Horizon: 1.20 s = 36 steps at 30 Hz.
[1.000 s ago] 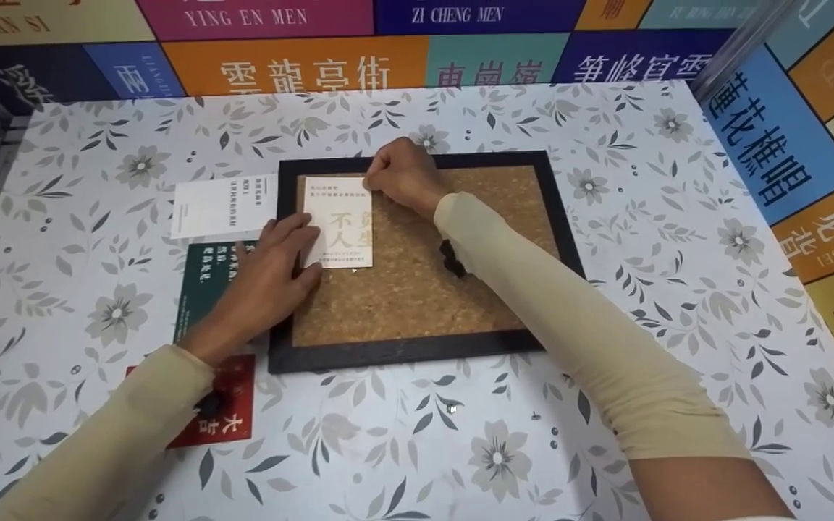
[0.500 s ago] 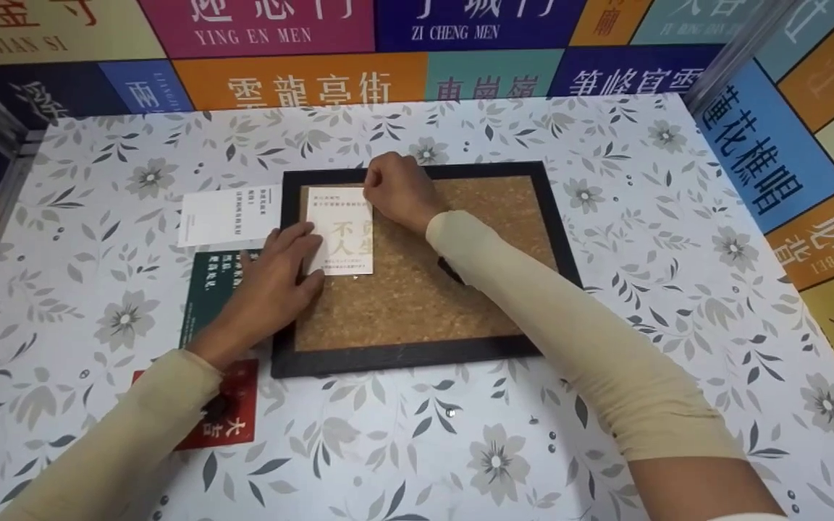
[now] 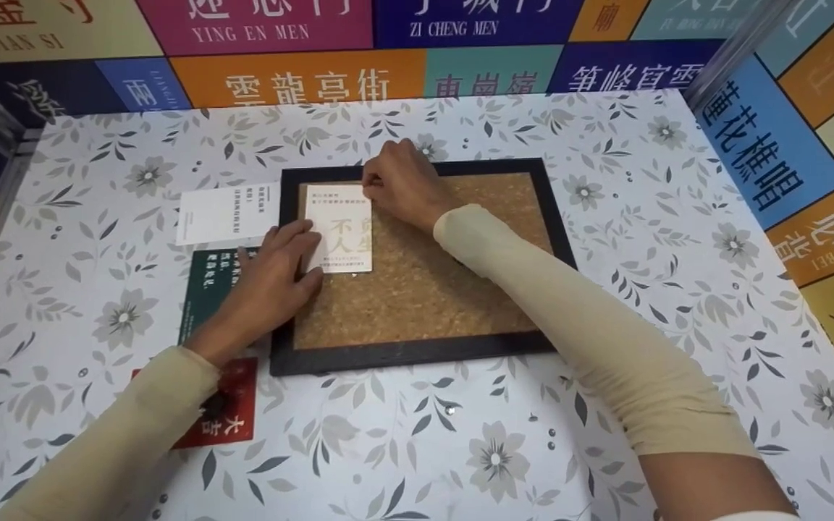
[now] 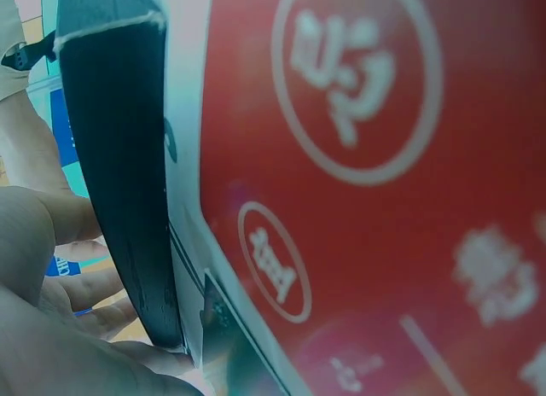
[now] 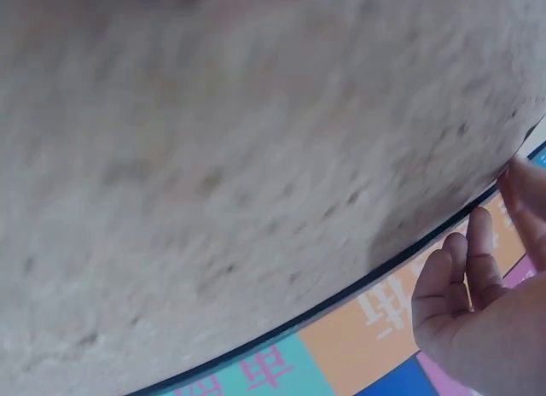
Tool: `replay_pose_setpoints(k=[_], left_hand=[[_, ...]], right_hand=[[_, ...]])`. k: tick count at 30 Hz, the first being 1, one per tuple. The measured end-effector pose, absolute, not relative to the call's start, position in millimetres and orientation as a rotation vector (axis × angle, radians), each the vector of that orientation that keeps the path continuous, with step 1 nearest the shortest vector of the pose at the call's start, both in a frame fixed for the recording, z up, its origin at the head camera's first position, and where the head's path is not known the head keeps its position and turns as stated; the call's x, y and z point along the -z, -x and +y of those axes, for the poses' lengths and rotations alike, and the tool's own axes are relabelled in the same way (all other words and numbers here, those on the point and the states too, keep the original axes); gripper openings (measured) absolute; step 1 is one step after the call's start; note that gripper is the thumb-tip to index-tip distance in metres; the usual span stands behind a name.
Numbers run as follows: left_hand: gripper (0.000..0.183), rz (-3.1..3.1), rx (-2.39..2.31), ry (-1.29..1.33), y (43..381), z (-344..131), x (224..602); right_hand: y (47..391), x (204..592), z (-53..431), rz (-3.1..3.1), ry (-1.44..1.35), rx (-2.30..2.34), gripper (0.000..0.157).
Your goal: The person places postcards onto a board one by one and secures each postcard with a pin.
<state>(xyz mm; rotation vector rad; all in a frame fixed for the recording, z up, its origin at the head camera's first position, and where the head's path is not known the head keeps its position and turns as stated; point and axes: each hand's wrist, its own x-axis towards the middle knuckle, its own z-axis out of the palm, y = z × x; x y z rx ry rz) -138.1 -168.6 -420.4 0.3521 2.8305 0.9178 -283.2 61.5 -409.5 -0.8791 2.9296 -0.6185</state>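
A white card (image 3: 341, 228) with gold lettering lies on the cork board (image 3: 417, 289), near its upper left. My left hand (image 3: 265, 278) reaches over the black frame (image 3: 402, 358), its spread fingertips resting on the card's left edge. At the card's upper right corner, my right hand (image 3: 406, 181) bends its fingers into a pinch. Those fingertips hide the small thing between them; I cannot tell its kind. The right wrist view shows that hand (image 5: 478, 319) at the board's far edge. In the left wrist view, the left hand (image 4: 68, 311) is beside the dark frame edge (image 4: 119, 174).
Left of the board lie another white card (image 3: 225, 213), a green card (image 3: 203, 289) and a red card (image 3: 236, 405), partly under the left arm. A small shiny piece (image 3: 450, 410) sits on the flowered tabletop (image 3: 359, 463). Colourful printed panels (image 3: 301, 79) stand behind the table.
My right hand stays at the card's corner; its knuckles have turned and lifted slightly while the fingertips keep their place. The left hand and the card have not moved on the board.
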Motion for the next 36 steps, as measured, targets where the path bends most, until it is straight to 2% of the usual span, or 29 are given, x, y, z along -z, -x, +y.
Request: replay_pose_setpoints(k=[11, 27, 36], left_hand=[[0.054, 2.845, -0.907, -0.348, 136.9, -170.0, 420.2], [0.059, 2.892, -0.879, -0.332, 129.5, -170.1, 412.2], [0.044, 3.118, -0.822, -0.374, 121.6, -189.8, 403.2]], right_hand=[[290.4, 409.7, 71.5, 2.804, 1.024, 0.679, 0.017], [293.0, 418.8, 81.2, 2.69, 0.975, 0.891, 0.018], [292.1, 416.3, 81.5, 2.689, 0.957, 0.916, 0.017]])
